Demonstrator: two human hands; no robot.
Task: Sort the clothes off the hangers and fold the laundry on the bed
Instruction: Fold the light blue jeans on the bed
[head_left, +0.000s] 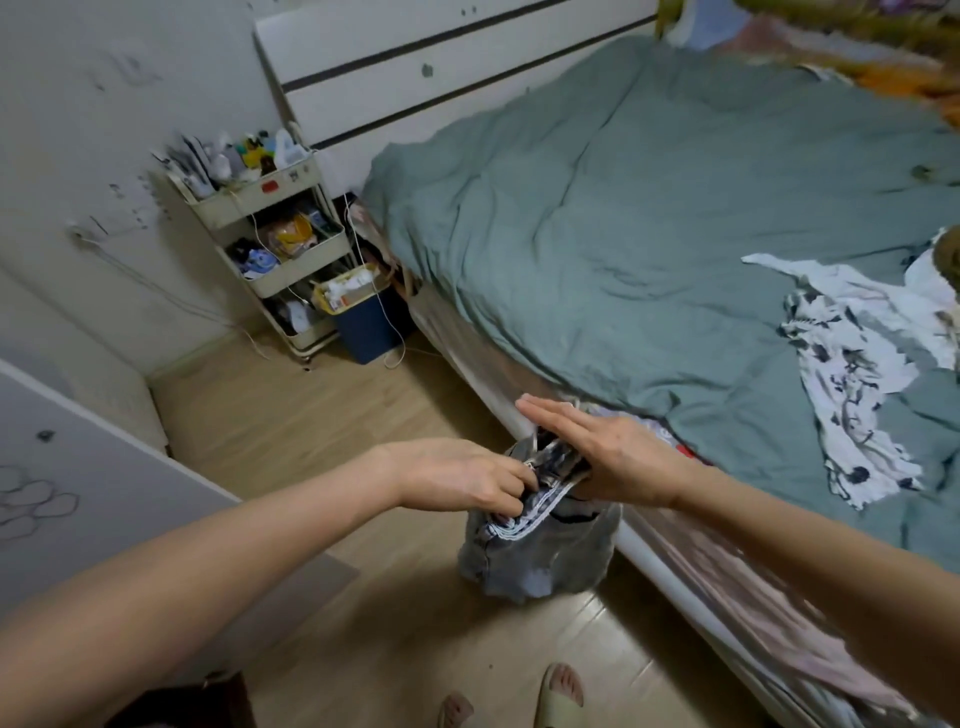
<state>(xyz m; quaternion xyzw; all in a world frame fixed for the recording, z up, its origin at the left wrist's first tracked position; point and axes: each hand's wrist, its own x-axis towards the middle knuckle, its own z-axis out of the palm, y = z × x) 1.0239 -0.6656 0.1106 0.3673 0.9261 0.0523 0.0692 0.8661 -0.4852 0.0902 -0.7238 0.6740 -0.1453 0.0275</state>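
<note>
While left hand (467, 475) pinches grey garment (535, 551) — right hand (597, 452) flat, fingers straight, thumb perhaps beneath waistband.

Your bed (649, 218) fills the frame's right, spread with a green duvet (597, 249). At its right edge lies a white, black-patterned garment (852, 384), crumpled on the duvet.
</note>
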